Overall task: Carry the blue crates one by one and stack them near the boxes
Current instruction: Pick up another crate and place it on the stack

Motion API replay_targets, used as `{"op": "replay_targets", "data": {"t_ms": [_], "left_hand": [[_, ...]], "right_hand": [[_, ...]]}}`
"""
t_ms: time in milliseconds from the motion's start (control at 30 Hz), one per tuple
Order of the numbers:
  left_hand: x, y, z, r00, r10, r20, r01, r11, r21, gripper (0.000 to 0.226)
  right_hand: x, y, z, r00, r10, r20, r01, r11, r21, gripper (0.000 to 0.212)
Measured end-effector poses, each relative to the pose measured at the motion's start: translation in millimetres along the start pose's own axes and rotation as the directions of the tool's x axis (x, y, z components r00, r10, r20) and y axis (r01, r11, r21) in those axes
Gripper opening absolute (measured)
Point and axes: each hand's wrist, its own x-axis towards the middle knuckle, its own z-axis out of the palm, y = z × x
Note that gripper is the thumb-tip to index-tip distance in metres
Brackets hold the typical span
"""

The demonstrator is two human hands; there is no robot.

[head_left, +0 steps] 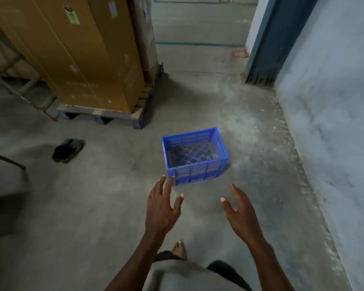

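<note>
Person's clothing: a grey garment (177, 276) fills the bottom edge, with a bare foot (180, 248) showing just ahead of it on the floor.
Left hand: the left hand (162, 208) reaches forward with fingers spread and straight, released, holding nothing; its fingertips overlap the near left corner of the crate in this view, though whether they touch it I cannot tell.
Right hand: the right hand (243, 214) is also held out with palm turned inward, fingers extended and relaxed, grasping nothing, short of the crate's near right side.
Blue crate: the blue crate (194, 156) sits upright on the floor just beyond both hands, open side up, with slotted walls and a lattice bottom; a seam across its near wall suggests two crates nested, but that is unclear.
Floor: grey concrete floor (93, 206), dusty, lighter near the right wall.
Dark object: a dark shoe-like object (68, 150) lies on the floor well to the left of the crate, blurred.
Pallet: a blue pallet (105, 117) stands beyond the crate to the left.
Boxes: tall brown cardboard boxes (82, 53) stand on the pallet.
Wall: a pale blue wall (334, 101) runs along the right side.
Column: a dark blue column (269, 38) stands against the wall at the far right.
</note>
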Motion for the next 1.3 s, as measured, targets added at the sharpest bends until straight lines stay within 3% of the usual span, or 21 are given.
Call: {"op": "replay_targets", "data": {"t_ms": [200, 533, 800, 967, 1067, 1167, 1300], "left_hand": [[156.9, -12.9, 22.3, 0.998, 0.039, 0.058, -0.040, 0.999, 0.008, 0.064], [349.8, -79.1, 97.1, 0.979, -0.178, 0.101, 0.169, 0.981, 0.094, 0.062], [449.7, -160.8, 211.6, 0.868, -0.417, 0.270, 0.358, 0.902, 0.243, 0.068], [490.4, -253.8, 312.9, 0.823, -0.466, 0.325, 0.379, 0.876, 0.298, 0.073], [499.8, -318.0, 374.6, 0.712, -0.621, 0.328, 0.538, 0.782, 0.315, 0.063], [505.4, -360.6, 420.9, 0.540, -0.796, 0.275, 0.740, 0.604, 0.296, 0.058], [513.5, -392.7, 458.8, 0.391, -0.899, 0.197, 0.909, 0.411, 0.070, 0.053]], "right_hand": [[137.2, -28.0, 5.7, 0.999, 0.034, -0.010, -0.034, 0.999, -0.023, 0.060], [408.1, 7.4, 30.9, 0.982, 0.125, 0.144, -0.108, 0.987, -0.120, 0.051], [586.7, 99.8, 98.7, 0.875, 0.350, 0.335, -0.255, 0.920, -0.296, 0.049], [676.8, 206.4, 178.4, 0.766, 0.560, 0.317, -0.430, 0.812, -0.395, 0.049], [719.4, 273.4, 222.2, 0.716, 0.644, 0.268, -0.479, 0.733, -0.483, 0.056], [747.4, 322.1, 253.2, 0.745, 0.655, 0.128, -0.543, 0.707, -0.454, 0.059], [770.1, 363.5, 274.2, 0.742, 0.670, 0.033, -0.632, 0.715, -0.299, 0.066]]}}
